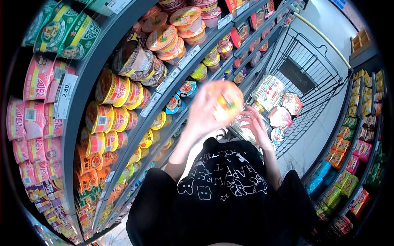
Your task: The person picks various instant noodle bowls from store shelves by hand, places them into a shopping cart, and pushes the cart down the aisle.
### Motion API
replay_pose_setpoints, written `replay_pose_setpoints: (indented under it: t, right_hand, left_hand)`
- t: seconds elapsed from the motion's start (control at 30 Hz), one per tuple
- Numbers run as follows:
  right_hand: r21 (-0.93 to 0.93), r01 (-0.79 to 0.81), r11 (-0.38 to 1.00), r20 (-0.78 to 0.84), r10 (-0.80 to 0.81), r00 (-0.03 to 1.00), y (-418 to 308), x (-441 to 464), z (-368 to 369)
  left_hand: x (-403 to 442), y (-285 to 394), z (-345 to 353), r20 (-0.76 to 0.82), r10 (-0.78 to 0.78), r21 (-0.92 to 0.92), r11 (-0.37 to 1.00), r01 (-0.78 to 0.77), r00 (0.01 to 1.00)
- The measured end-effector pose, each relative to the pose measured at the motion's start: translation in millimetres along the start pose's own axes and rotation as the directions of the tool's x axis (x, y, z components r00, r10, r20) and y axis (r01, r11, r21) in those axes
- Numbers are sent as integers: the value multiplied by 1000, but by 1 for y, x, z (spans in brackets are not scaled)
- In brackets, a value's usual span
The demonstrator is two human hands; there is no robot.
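My left hand (pixel 202 115) is closed around the side of an orange instant noodle bowl (pixel 228 100), its lid facing up toward me. Both are smeared by motion. My right hand (pixel 256 126) is just to the right of the bowl, fingers apart and slightly bent; whether a fingertip touches the bowl I cannot tell. Beyond my hands stands a wire shopping cart (pixel 328 78). Inside it lie a clear-wrapped white pack (pixel 270 93), a pink-and-white noodle bowl (pixel 280 118), an orange-and-white bowl (pixel 292 103) and a smaller blue-and-white cup (pixel 277 136).
Shelves on my left hold stacked orange bowls (pixel 164 39), yellow-and-red bowls (pixel 113 88) and pink packs (pixel 28 119), with price tags (pixel 65 96) along the edges. Another shelf of packaged goods (pixel 338 158) runs along the right. A yellowish bar (pixel 322 39) crosses the cart's far end.
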State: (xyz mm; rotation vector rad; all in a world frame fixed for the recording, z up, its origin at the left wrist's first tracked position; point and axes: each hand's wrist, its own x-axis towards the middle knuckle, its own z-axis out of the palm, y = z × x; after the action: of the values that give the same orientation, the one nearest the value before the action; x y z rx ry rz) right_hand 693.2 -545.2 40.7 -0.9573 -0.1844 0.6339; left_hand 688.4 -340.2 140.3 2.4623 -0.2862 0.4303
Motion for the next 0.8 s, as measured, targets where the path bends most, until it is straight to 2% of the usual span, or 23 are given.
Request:
replay_pose_setpoints:
  t: [0.03,0.07,0.1,0.13,0.17,0.2,0.23,0.27,0.33,0.37,0.4,0.47,0.5,0.53,0.6,0.63,0.67,0.73,0.8]
  right_hand:
    - [-108,-27,994,-101,16,995,0,-1,-4]
    - [-103,-23,994,-110,11,994,12,-3,-18]
    - [-357,-93,930,-241,5,971,35,-6,-39]
    - [-571,-194,798,-363,-34,931,53,-10,-57]
    - [-764,-203,612,-366,-153,918,61,-17,-68]
    - [-897,-225,380,-339,-265,903,69,-26,-78]
    - [-908,-256,332,-357,-294,886,85,-34,-93]
    - [-891,-350,289,-422,-248,872,97,-43,-107]
    - [-846,-500,187,-533,-238,812,128,-65,-133]
    - [-803,-573,166,-595,-164,787,139,-77,-145]
    - [-733,-666,140,-679,-99,727,143,-85,-150]
    - [-640,-762,96,-768,-101,632,159,-102,-163]
    - [-617,-776,133,-785,-180,593,180,-113,-180]
    - [-551,-804,222,-834,-116,540,181,-120,-185]
    - [-528,-801,282,-849,-159,503,196,-131,-197]
    - [-519,-830,204,-855,-137,500,204,-134,-204]
    - [-511,-850,126,-859,-114,499,205,-135,-205]
    - [-508,-860,35,-853,-156,498,200,-135,-194]
    - [-438,-898,-30,-899,8,438,188,-131,-183]
  left_hand:
    - [18,-1,-14,-90,-12,43,999,16,996]
    - [38,1,-30,-179,-21,83,996,36,984]
    - [53,-2,-43,-257,-46,119,990,79,965]
    - [70,-15,-53,-323,8,249,966,77,946]
    - [89,-22,-63,-386,81,301,953,42,919]
    - [106,-31,-71,-411,62,315,946,78,909]
    - [123,-40,-77,-439,80,278,959,51,895]
    - [135,-44,-78,-447,-18,254,956,146,895]
    - [162,-75,-78,-446,-48,242,955,172,894]
    - [174,-89,-77,-416,-47,256,952,166,908]
    - [182,-100,-76,-386,-45,267,950,158,921]
    - [191,-97,-74,-383,-33,256,957,140,923]
    - [196,-103,-73,-402,-12,252,960,123,916]
    - [199,-105,-73,-393,-33,255,956,143,919]
    - [203,-107,-72,-389,-87,241,951,193,917]
    - [208,-124,-71,-440,-5,311,937,158,898]
    - [212,-129,-73,-441,28,307,944,121,897]
    - [205,-125,-69,-460,2,273,952,139,888]
    - [188,-98,-64,-502,-18,284,941,185,865]
